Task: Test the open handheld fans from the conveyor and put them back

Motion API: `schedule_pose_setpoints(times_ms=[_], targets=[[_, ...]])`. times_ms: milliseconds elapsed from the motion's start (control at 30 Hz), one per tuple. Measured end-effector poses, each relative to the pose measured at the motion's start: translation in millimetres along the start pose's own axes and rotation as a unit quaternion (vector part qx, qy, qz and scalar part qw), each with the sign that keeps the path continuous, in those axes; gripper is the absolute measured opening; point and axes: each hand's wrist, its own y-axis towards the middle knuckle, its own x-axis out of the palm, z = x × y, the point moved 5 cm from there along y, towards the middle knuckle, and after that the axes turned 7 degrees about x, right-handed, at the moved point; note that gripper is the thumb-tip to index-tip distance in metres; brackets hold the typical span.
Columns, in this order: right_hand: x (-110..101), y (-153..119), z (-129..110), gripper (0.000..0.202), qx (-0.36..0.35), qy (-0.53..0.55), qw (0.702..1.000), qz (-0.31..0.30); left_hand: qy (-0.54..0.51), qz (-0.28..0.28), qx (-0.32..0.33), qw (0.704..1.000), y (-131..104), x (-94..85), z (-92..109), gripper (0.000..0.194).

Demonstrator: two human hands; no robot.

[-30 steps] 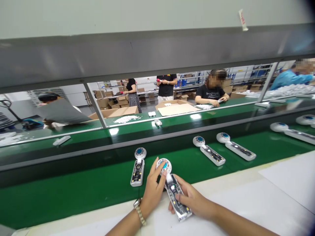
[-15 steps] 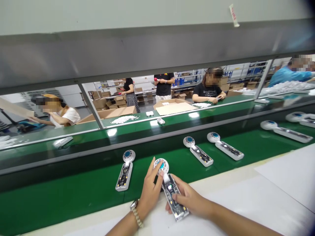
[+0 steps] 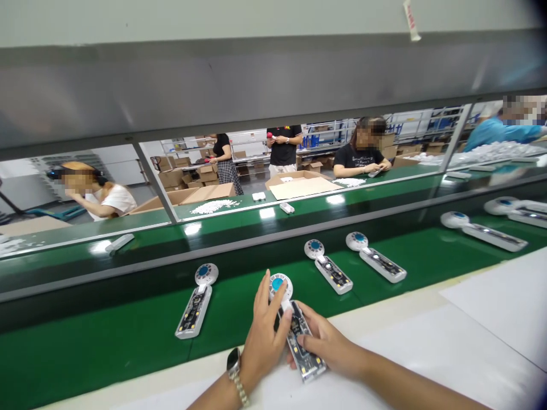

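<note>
Device [image 3: 306, 357] slants lengthwise toward belt [image 3: 106, 330], lower end grasped by right hand [image 3: 337, 346]; left hand [image 3: 262, 339], unclenched, spread over belt-side head [image 3: 288, 286].

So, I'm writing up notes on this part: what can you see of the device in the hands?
The held device has a round white head with a blue centre ringed by dark segments, a short white neck and a long body with an exposed dark circuit board carrying yellowish parts. Its casing looks like plastic. It slants, head farther away, over the near edge of the green surface. The right hand grips the body, thumb on the board; the left hand's fingers reach across the head.
</note>
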Motion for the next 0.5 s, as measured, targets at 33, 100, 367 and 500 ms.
schedule_pose_setpoints(times_ms=[33, 100, 367, 500], targets=[[-0.1, 0.0, -2.6, 0.073, -0.02, 0.001, 1.0, 0.009, 0.016, -0.011, 0.051, 0.999, -1.4, 0.2, 7.3, 0.047], [-0.3, -1.1, -9.1, 0.067, -0.062, -0.017, 0.997, 0.033, 0.039, -0.048, 0.156, 0.986, -5.4, 2.5, 23.0, 0.054], [-6.8, 7.1, -8.1, 0.056, -0.038, 0.033, 0.997, 0.052, 0.122, -0.097, 0.245, 0.957, -11.3, 20.4, 27.7, 0.06], [-17.9, 13.9, 3.1, 0.079, 0.001, 0.025, 0.998, 0.062, 0.18, 0.032, 0.167, 0.969, -0.2, 19.4, -19.3, 0.053]])
